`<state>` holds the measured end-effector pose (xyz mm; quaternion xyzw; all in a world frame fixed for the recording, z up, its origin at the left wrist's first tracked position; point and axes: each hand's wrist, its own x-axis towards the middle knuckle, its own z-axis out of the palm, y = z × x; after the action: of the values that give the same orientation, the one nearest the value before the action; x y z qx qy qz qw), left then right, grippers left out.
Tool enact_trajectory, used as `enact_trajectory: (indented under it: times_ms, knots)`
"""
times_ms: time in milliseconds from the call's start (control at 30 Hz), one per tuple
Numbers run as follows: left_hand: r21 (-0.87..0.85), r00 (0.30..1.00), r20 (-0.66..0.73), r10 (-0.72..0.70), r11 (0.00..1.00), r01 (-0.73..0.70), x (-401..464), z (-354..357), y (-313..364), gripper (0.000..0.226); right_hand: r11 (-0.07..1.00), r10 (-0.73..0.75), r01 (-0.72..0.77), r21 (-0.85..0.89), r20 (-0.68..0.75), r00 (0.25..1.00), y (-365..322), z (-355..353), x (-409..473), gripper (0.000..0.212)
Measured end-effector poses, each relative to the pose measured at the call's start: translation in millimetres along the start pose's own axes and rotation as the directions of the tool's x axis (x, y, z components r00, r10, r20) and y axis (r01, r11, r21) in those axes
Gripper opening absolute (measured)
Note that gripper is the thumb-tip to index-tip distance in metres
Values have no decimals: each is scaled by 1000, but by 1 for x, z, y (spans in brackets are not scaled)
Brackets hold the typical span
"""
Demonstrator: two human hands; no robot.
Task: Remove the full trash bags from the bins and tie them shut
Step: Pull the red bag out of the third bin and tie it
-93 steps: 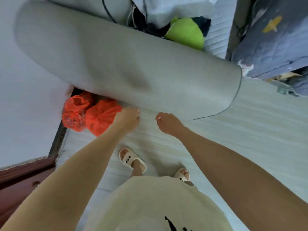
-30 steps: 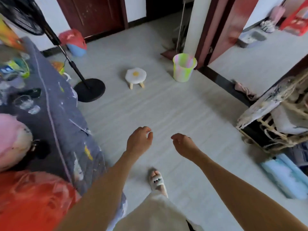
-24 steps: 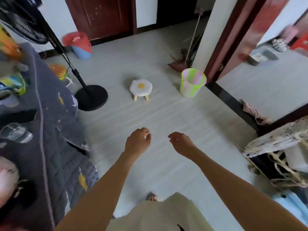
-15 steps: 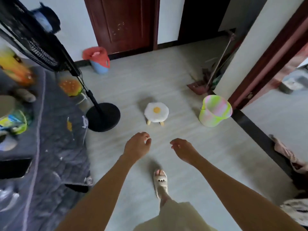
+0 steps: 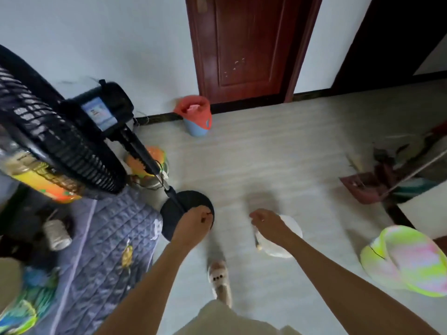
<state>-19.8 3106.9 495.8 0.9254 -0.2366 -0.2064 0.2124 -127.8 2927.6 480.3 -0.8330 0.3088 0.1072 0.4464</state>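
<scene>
Ahead, one red-bagged bin (image 5: 196, 116), one pastel bin (image 5: 406, 259), perhaps empty.

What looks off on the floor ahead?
Nothing spilled or damaged. The blue bin by the door still has its red bag in it, untied. The pastel bin shows no bag. Both hands hold nothing.

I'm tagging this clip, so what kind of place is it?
Likely a room in a home: a standing fan, a quilted cover, a small bin by a wooden door.
</scene>
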Motion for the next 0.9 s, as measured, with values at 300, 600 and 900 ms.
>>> enact_trajectory:
  times_ms: [300,600,900]
  knots:
    - [-171,995,-13,-99,981,95,206,-54,22,28,989,66,-67,130,12,998,-89,-43,183,28]
    - [-294,976,-53,-211,937,187,450,-103,43,28,993,59,-62,105,33,998,-164,-113,414,28]
    - [-375,914,-177,-365,884,280,607,-194,26,25,997,28,-38,61,148,989,-260,-163,599,27]
